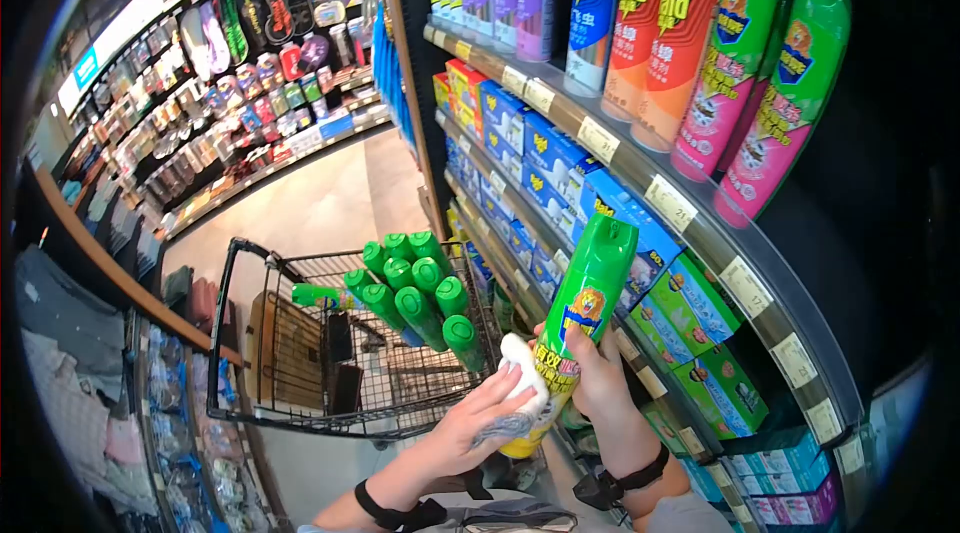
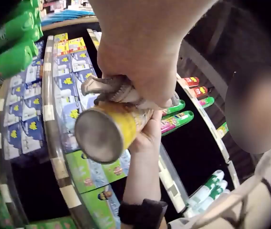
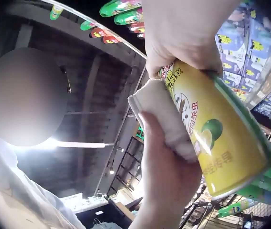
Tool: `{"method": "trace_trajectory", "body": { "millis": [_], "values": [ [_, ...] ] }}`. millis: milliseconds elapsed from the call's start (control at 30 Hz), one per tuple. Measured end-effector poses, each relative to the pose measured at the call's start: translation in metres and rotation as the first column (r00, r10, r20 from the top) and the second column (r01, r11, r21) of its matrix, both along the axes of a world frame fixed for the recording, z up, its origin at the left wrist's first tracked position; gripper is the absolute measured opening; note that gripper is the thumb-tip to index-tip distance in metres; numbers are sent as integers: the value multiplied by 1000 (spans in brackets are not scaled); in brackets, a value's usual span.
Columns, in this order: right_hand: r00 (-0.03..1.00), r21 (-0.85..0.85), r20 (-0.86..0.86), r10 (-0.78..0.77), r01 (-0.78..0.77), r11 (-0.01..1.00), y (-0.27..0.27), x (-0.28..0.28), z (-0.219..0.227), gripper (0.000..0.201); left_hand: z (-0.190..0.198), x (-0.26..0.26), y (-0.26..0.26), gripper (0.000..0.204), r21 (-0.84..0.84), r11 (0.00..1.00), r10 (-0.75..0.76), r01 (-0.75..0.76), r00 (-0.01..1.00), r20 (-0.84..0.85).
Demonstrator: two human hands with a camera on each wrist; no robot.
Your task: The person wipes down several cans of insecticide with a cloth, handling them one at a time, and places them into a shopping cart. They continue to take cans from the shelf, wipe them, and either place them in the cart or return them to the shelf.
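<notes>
A green and yellow insect spray can (image 1: 597,258) is tilted in front of me, its green cap uppermost. My right hand (image 1: 600,380) grips it around the middle, thumb across the label. With my left hand (image 1: 478,425) I hold a whitish cloth (image 1: 526,373) against the can's side, lower down. The left wrist view shows the can's round metal base (image 2: 97,136) and the bunched cloth (image 2: 119,90) next to it. Seen from the right wrist, the yellow label (image 3: 211,138) bears a lime picture, and the cloth (image 3: 161,114) lies between the can and my left palm.
Several green-capped cans (image 1: 408,283) stand in a black wire shopping cart (image 1: 300,413) ahead on the left; one can (image 1: 316,295) lies on its side. To the right, a shelf (image 1: 690,223) carries spray cans, with boxed goods (image 1: 553,173) below. Clothing racks (image 1: 70,323) line the left.
</notes>
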State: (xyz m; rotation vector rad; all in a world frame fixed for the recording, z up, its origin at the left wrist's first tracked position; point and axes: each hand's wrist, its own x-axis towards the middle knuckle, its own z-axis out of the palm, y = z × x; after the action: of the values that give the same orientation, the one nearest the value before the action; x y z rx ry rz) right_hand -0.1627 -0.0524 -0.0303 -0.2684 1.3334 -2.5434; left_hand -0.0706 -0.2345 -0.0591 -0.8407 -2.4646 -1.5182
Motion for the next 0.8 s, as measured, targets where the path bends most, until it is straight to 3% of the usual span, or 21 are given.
{"method": "trace_trajectory", "body": {
  "millis": [100,133,167,300,367,433,467,500,533,567,600,633,700,767,800],
  "values": [
    [999,-8,-28,-47,46,999,-12,-10,-17,47,-9,19,-8,63,-89,995,46,-39,995,83],
    [992,-38,-8,-129,128,991,-21,-10,-24,45,-6,25,-6,66,-106,989,116,-106,988,101],
    [994,-49,4,-110,110,993,-27,-9,-28,45,-1,31,-2,68,-126,977,185,-170,976,118],
    [980,-113,151,-128,146,983,-46,-1,-25,46,8,32,8,87,-193,867,464,-460,885,-26],
    [983,-198,168,-70,103,975,-48,5,-9,61,4,28,0,92,-186,854,483,-485,874,-61],
    [991,-163,131,-37,58,985,-41,2,-1,66,1,25,-11,91,-9,911,411,-412,906,99],
    [998,-152,62,25,-15,988,-37,-1,1,67,8,25,-12,85,204,911,296,-359,912,285],
    [996,-133,-4,86,-86,987,-35,-2,4,70,6,23,-20,85,208,915,282,-345,918,279],
    [993,-99,-59,106,-112,989,-35,-4,16,74,-1,22,-30,84,381,886,98,-263,911,400],
    [994,-97,-65,87,-93,991,-38,-7,12,74,-5,21,-41,83,545,814,-108,-200,871,480],
    [982,-126,-89,168,-178,976,-41,-13,3,74,-6,19,-49,81,668,722,-282,-178,807,520],
    [962,-149,-115,248,-264,953,-46,-16,4,74,-10,18,-56,81,671,724,-300,-158,805,512],
    [963,-163,-140,231,-252,954,-61,-14,14,78,-17,14,-68,82,775,577,-469,-257,673,572],
    [970,-210,-103,220,-238,948,-77,-18,14,75,-5,4,-81,72,773,599,-420,-208,740,525],
    [981,-211,-77,179,-192,959,-85,-18,19,70,-9,-1,-92,63,716,582,-274,-385,736,619]
  ]
}}
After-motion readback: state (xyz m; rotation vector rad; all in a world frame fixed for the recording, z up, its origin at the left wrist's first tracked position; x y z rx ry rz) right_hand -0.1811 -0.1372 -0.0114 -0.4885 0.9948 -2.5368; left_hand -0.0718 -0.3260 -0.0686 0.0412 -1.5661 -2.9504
